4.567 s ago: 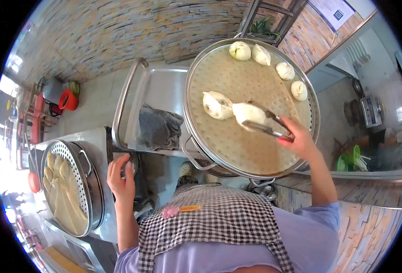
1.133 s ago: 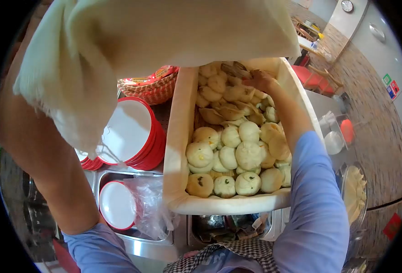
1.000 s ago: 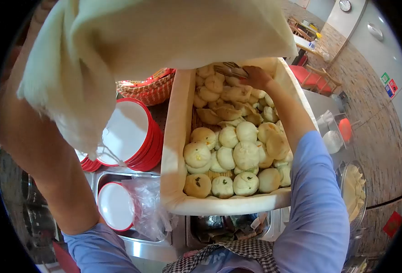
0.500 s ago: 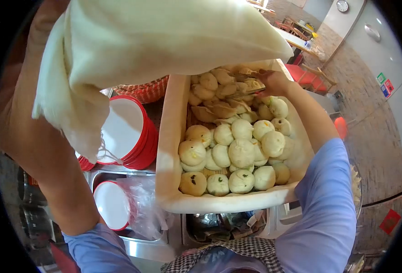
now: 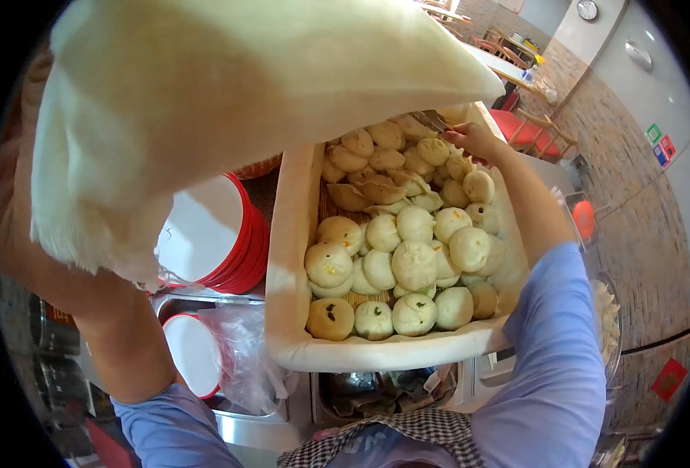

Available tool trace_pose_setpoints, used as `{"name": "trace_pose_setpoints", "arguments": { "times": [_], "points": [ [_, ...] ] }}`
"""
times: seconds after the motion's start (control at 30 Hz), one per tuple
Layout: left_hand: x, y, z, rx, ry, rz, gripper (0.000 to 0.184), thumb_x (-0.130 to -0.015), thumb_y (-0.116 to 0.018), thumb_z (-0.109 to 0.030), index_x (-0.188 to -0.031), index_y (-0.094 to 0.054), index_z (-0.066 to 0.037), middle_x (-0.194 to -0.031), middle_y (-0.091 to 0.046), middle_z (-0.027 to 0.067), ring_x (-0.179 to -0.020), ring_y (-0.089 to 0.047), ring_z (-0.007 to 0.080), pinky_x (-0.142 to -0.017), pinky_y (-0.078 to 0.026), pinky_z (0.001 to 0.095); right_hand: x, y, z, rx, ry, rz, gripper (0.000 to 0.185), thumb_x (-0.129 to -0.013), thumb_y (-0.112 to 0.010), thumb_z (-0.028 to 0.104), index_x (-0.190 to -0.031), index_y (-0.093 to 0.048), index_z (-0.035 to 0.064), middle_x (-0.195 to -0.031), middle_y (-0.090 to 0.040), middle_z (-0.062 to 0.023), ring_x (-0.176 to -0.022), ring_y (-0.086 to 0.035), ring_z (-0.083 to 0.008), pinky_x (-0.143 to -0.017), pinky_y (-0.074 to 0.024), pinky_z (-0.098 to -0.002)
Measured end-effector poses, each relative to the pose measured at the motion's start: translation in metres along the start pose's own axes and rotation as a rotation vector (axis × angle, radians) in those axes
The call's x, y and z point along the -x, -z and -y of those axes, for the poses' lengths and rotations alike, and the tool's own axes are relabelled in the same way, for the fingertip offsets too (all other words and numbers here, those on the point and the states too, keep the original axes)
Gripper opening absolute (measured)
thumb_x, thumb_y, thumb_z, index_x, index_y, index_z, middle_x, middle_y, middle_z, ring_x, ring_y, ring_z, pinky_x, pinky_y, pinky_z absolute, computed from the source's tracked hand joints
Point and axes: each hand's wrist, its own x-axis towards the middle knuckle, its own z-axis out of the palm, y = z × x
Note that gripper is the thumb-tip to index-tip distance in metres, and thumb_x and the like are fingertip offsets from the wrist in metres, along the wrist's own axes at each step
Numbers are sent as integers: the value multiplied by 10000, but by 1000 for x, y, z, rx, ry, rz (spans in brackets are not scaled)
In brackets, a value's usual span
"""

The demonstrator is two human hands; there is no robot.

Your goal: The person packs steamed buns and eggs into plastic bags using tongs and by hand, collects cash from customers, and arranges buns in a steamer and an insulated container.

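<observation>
A deep box (image 5: 384,355) lined with pale cloth holds round steamed buns (image 5: 414,264), some with bits of green or dark filling on top. Behind them lie folded dumplings (image 5: 380,189) and more buns. At the far right corner of the box, my right hand (image 5: 473,142) is closed round metal tongs (image 5: 432,120), whose tips reach over the rear buns. A large cream cloth (image 5: 204,101) is lifted above the box's left and far side. My left forearm (image 5: 122,335) rises at the left, but the cloth hides the hand itself.
A stack of red-rimmed white plates (image 5: 204,230) stands left of the box. Another red-rimmed white plate (image 5: 191,351) lies below with a clear plastic bag (image 5: 247,355). A metal bin (image 5: 388,390) sits in front. Red chairs (image 5: 520,132) stand beyond.
My right hand has drawn back slightly towards the box's right wall, and the tongs have swung up towards the far edge. The lifted cloth hangs lower and farther left.
</observation>
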Motion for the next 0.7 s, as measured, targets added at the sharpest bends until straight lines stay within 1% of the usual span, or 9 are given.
{"name": "trace_pose_setpoints", "arguments": {
  "times": [0.07,0.17,0.27,0.37,0.47,0.57,0.63,0.67,0.7],
  "points": [
    [0,-1,0,1,-3,3,149,-930,-529,-71,-1011,-607,28,-963,-648,126,-855,-605,158,-769,-475,255,-13,-13,9,15,-87,-56,511,-848,-581,529,-1084,-615,77,-684,-575,-95,-414,-473,-141,-368,-387,-285],
    [0,-4,-4,8,-16,19,148,-932,-523,-63,-1015,-603,29,-975,-648,129,-869,-607,162,-778,-477,257,-4,-13,21,241,-59,-159,556,-837,-581,555,-1026,-621,34,-663,-582,-135,-405,-504,-171,-370,-399,-279],
    [-2,-11,-8,30,-35,34,147,-934,-517,-56,-1019,-600,31,-988,-647,132,-883,-610,166,-787,-479,258,16,7,6,359,-22,-205,548,-841,-597,514,-986,-616,-15,-725,-610,-167,-546,-601,-230,-494,-474,-338],
    [2,-27,-13,54,-83,81,147,-937,-511,-49,-1024,-596,32,-1000,-646,135,-897,-612,170,-796,-481,260,62,28,-38,371,141,-349,538,-831,-627,455,-1035,-588,-42,-856,-634,-172,-776,-638,-275,-699,-490,-367],
    [19,-51,-39,76,-140,199,146,-939,-504,-42,-1028,-592,34,-1012,-645,138,-911,-614,173,-805,-484,261,163,45,-41,315,101,-325,680,-806,-643,468,-1170,-533,-96,-1088,-591,-300,-976,-599,-380,-857,-458,-413],
    [52,-80,-85,104,-175,405,77,-899,-536,-12,-957,-584,5,-917,-637,113,-819,-610,168,-716,-476,256,260,35,-92,240,181,-515,737,-794,-670,424,-1265,-458,-100,-1155,-572,-283,-1070,-574,-341,-922,-435,-376],
    [81,-109,-115,128,-261,445,109,-764,-613,24,-860,-588,-23,-807,-615,121,-693,-603,240,-601,-476,319,340,27,-82,54,17,-500,754,-789,-679,405,-1293,-431,-97,-1181,-567,-261,-1105,-558,-312,-945,-420,-362],
    [99,-123,-132,157,-229,486,128,-741,-613,31,-854,-583,-22,-796,-606,125,-694,-598,267,-607,-478,341,379,22,-82,-46,-61,-504,763,-787,-684,396,-1307,-418,-95,-1194,-565,-249,-1122,-550,-298,-956,-412,-355],
    [117,-140,-148,212,-205,529,147,-718,-613,38,-847,-578,-22,-786,-598,130,-695,-593,295,-612,-480,362,414,13,-99,-23,-208,-502,771,-784,-695,376,-1329,-401,-84,-1214,-572,-202,-1113,-552,-240,-946,-415,-337]
  ]
}}
